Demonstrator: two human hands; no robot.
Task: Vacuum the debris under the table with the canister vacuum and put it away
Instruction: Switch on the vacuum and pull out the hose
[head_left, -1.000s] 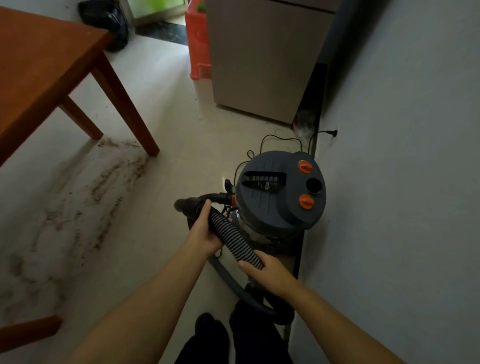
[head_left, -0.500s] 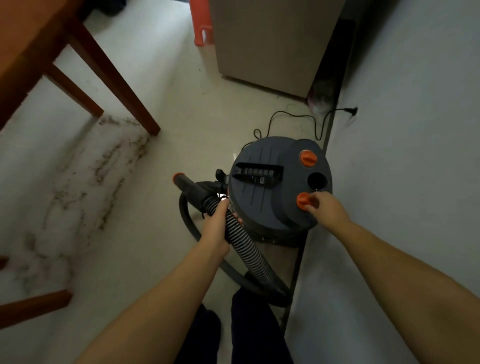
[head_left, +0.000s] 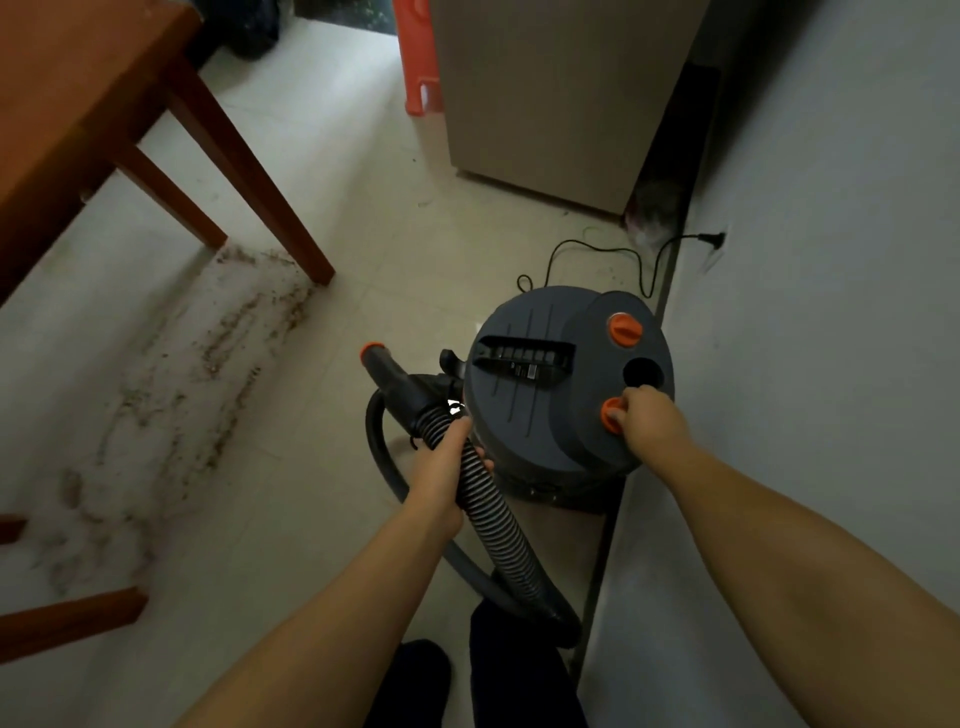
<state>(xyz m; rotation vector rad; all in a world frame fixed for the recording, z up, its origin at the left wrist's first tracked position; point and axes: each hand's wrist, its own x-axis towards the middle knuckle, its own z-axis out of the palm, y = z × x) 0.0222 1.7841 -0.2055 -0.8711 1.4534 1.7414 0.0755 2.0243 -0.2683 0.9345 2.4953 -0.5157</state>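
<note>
Your canister vacuum (head_left: 550, 384) stands upright on the pale floor (head_left: 395, 249), close against the grey wall (head_left: 831, 260) on your right and just in front of your feet. Its dark lid carries two orange knobs; the far knob (head_left: 625, 328) is untouched, with a round dark opening between the pair.

Your right hand (head_left: 649, 421) is on the near knob (head_left: 613, 415): fingers curled and pinching its edge, thumb tip visible against the orange.

Your left hand (head_left: 447, 473) grips the ribbed hose (head_left: 493, 525) just below its black nozzle end (head_left: 400, 379), fingers wrapped round the hose and pressed together. The nozzle, tipped with an orange ring, points away from you to the left of the canister. The hose loops down past your legs and back toward the canister base.

The power cord (head_left: 613, 254) runs from behind the canister to a plug (head_left: 711, 239) at the wall.

The debris (head_left: 228, 332) lies in brown streaks on the floor under the wooden table (head_left: 78, 104), starting beside the nearest table leg (head_left: 249, 176), well apart from the nozzle.

A beige cabinet (head_left: 550, 93) stands beyond the vacuum, with an orange plastic item (head_left: 418, 62) beside it
</note>
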